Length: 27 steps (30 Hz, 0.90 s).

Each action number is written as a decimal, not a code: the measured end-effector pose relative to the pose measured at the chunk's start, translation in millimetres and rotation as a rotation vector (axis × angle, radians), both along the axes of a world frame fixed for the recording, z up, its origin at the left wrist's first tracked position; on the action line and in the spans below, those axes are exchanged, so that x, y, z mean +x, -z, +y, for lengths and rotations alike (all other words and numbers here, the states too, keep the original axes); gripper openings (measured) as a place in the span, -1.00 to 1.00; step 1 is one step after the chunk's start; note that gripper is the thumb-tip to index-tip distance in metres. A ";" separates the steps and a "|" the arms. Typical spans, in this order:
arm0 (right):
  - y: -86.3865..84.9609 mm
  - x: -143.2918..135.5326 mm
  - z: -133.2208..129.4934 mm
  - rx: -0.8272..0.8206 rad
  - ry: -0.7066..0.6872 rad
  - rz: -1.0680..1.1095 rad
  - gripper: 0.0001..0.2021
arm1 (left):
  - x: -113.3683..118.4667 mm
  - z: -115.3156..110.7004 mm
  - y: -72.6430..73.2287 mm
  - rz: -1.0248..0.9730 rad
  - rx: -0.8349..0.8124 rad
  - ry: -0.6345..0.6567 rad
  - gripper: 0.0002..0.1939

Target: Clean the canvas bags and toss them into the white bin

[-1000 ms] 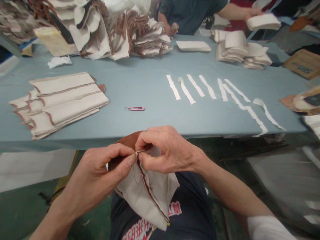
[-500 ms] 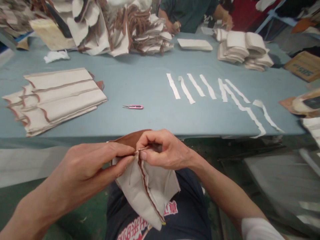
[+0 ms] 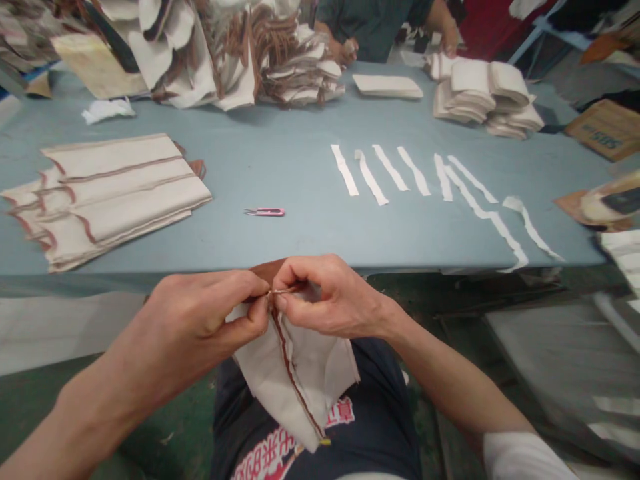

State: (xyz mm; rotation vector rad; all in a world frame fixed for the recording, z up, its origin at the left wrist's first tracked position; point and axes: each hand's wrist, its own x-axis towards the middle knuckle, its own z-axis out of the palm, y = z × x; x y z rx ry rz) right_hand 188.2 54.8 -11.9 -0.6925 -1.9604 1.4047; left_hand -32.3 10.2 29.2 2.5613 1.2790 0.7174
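Pinching white cloth [image 3: 314, 365] with left hand [image 3: 200, 307] and right hand [image 3: 334, 297] near the table [image 3: 305, 180], so might rip the brown seam [image 3: 288, 361] by tugging too hard.

The table [image 3: 235, 160] wears a blue-grey cover, which is smooth and hangs over the near edge. On its left part lies a pile of folded cloth [image 3: 133, 180], cream with brown edges. To the right of this pile, small pink scissors [image 3: 270, 212] lie flat. Farther right, several white strips [image 3: 345, 171] are spread, mostly slanting, and a long one reaches the near edge. Behind, there are a crumpled white scrap [image 3: 109, 111], a big heap of cream and brown pieces [image 3: 200, 70], a flat cream piece [image 3: 387, 86] and a stack of cream pieces [image 3: 467, 93].
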 end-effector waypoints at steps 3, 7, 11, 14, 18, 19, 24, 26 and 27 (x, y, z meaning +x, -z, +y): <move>-1.6 -2.1 0.9 -0.054 -0.023 0.027 -0.88 | 2.9 0.7 -1.1 -0.053 -0.013 -0.071 -0.73; -6.3 -9.2 -2.2 -0.075 -0.042 0.142 -0.84 | 0.5 3.2 1.3 -0.337 -0.359 -0.104 -0.74; -8.9 -16.6 -7.8 -0.256 -0.039 0.167 -0.79 | -3.1 6.8 2.1 -0.507 -0.642 -0.070 -0.73; -8.9 -20.3 -9.8 -0.339 -0.017 0.141 -0.73 | -4.8 7.3 0.9 -0.534 -0.701 -0.072 -0.75; -10.5 -22.6 -9.2 -0.248 -0.012 0.091 -0.75 | -6.3 5.0 3.6 -0.570 -0.754 -0.062 -0.75; -11.3 -22.7 -8.9 -0.225 -0.013 0.073 -0.75 | -6.5 4.3 5.4 -0.580 -0.769 -0.060 -0.74; -10.5 -19.9 -6.8 -0.184 0.002 0.015 -0.74 | -7.7 1.5 16.0 -0.624 -0.849 -0.056 -0.69; -7.4 -17.5 -5.4 -0.172 -0.011 0.043 -0.74 | -8.6 0.6 18.7 -0.623 -0.906 -0.054 -0.66; -5.7 -15.9 -4.5 -0.158 -0.031 0.061 -0.75 | -9.2 0.1 19.5 -0.621 -0.928 -0.058 -0.65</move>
